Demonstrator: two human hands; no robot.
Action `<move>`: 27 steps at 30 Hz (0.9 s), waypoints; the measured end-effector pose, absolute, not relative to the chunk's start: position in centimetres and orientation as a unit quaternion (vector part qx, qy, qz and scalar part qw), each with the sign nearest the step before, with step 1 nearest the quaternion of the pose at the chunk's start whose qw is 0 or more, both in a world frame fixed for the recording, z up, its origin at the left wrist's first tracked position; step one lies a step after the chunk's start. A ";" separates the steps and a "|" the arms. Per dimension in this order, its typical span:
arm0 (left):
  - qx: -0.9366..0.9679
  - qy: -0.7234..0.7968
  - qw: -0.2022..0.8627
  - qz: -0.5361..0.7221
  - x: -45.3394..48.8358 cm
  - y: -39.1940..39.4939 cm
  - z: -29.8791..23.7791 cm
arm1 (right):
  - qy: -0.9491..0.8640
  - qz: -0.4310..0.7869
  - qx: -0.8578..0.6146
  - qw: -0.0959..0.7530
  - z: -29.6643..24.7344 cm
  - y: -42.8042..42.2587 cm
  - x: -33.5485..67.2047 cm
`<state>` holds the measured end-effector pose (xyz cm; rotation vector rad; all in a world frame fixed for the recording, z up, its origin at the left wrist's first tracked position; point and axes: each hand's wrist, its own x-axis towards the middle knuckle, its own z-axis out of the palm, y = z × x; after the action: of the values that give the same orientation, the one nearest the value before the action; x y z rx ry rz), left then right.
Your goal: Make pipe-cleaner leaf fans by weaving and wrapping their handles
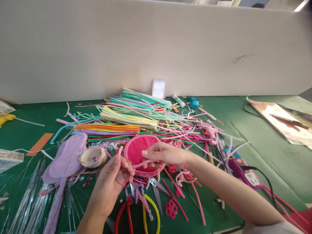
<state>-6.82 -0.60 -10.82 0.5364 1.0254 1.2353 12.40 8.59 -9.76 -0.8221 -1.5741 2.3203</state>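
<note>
Pink pipe cleaner point(140, 164) held over desk point(214, 208), mid-width, above pink panel point(135, 150). Your left hand point(113, 174) pinches one stretch, right hand point(162, 153) another; both grips closed on it. Uneven pull could kink it or slip it from your fingers. Exposed scissor blades point(161, 187) sit toward near edge: dropped wrist could catch them. Loose stems point(198, 201) could snag right forearm. Beaded shell bowl point(84, 159) could tip if left hand swings outward.
</note>
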 end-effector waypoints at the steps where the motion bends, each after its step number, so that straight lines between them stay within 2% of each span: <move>1: 0.236 0.454 0.663 0.547 -6.8 -0.7 -10.8 | -0.481 0.832 -0.261 0.086 -9.9 8.6 12.4; 4: 0.242 0.453 0.663 0.545 -6.8 -0.8 -10.8 | -0.391 0.889 -0.230 0.063 -10.1 8.6 12.4; 14: 0.267 0.435 0.683 0.522 -7.1 -0.4 -10.9 | -0.335 0.919 -0.200 0.054 -11.0 8.2 11.9; 27: 0.296 0.437 0.670 0.522 -7.3 -0.6 -11.1 | -0.275 0.933 -0.188 0.134 -12.5 8.3 12.7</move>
<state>-7.32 -0.55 -11.11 0.6668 0.9841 1.1761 12.71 8.32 -12.47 -0.5450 -0.7974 2.7057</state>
